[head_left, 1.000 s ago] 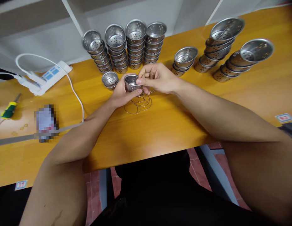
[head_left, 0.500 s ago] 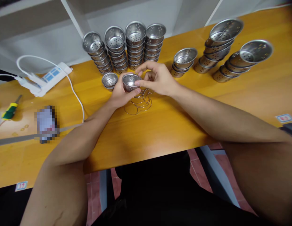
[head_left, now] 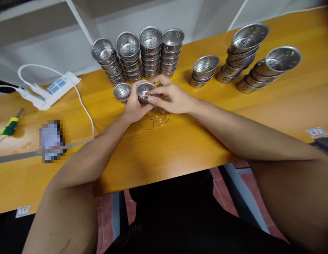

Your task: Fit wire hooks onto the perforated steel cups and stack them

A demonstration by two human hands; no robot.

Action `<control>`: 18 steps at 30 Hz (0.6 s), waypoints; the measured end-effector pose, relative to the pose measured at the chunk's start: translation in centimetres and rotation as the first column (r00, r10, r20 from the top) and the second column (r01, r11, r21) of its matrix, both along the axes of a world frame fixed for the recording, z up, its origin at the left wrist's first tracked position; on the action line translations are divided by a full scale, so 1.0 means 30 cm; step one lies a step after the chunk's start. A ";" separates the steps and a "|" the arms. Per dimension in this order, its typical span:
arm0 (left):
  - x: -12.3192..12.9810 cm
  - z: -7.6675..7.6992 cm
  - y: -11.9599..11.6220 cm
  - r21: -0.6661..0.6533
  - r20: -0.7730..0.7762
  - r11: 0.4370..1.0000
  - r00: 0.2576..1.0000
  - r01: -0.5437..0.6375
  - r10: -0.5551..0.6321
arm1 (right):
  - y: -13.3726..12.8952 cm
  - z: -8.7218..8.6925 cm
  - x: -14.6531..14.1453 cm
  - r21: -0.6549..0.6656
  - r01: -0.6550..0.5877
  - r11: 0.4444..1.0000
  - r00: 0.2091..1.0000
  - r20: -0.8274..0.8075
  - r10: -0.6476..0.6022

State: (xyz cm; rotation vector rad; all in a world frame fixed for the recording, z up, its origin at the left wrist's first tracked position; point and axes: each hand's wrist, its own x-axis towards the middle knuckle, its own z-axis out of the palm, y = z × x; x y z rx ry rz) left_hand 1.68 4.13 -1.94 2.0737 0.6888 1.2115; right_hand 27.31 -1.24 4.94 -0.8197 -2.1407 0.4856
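Note:
A small perforated metal strainer cup (head_left: 143,92) is tilted toward me above the table, its holed bottom in sight. My left hand (head_left: 134,104) wraps round its left and near side, fingers behind and thumb in front. At the cup's right rim, my right hand (head_left: 170,95) has thumb and index finger pinched close together; its other fingers curl over the far side. Just below the hands lie several thin wire rings (head_left: 154,121), partly hidden. Close to my left hand stands a short stack of strainer cups (head_left: 122,92).
Tall stacks of strainer cups (head_left: 150,51) line the back. Further stacks (head_left: 204,68) lean at the right (head_left: 240,53). A white power strip (head_left: 59,88) with cables, a blurred-out device (head_left: 52,141) and a yellow-green-handled tool (head_left: 10,126) lie on the left.
My right hand has shifted slightly down and left, its index finger now reaching over the cup's rim. The left hand keeps its hold. The view has moved a little.

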 end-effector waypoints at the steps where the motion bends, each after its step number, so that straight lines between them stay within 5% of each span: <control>1: -0.001 0.005 -0.002 -0.011 -0.015 1.000 1.000 0.016 -0.016 | 0.002 -0.007 -0.002 0.007 -0.004 1.000 1.000 0.009 0.004; 6: 0.004 0.009 -0.016 -0.024 -0.089 0.999 0.995 0.049 -0.051 | -0.013 0.037 0.008 -0.005 0.037 0.999 0.996 0.087 -0.036; 9: 0.010 -0.010 -0.024 -0.014 -0.077 0.992 0.989 0.123 -0.124 | -0.027 0.146 0.056 -0.002 0.092 0.996 0.977 0.191 -0.090; 12: 0.008 -0.030 -0.021 -0.030 -0.078 0.994 0.992 0.101 -0.103 | -0.034 0.287 0.151 0.074 0.259 0.963 0.916 0.299 -0.269; 15: -0.002 -0.041 -0.008 -0.038 -0.079 0.998 0.996 0.043 -0.046 | -0.044 0.407 0.263 0.101 0.538 0.837 0.759 0.373 -0.533; 18: -0.012 -0.050 0.005 -0.009 -0.077 0.999 0.996 0.047 -0.047 | -0.064 0.474 0.339 0.007 0.740 0.672 0.580 0.500 -0.644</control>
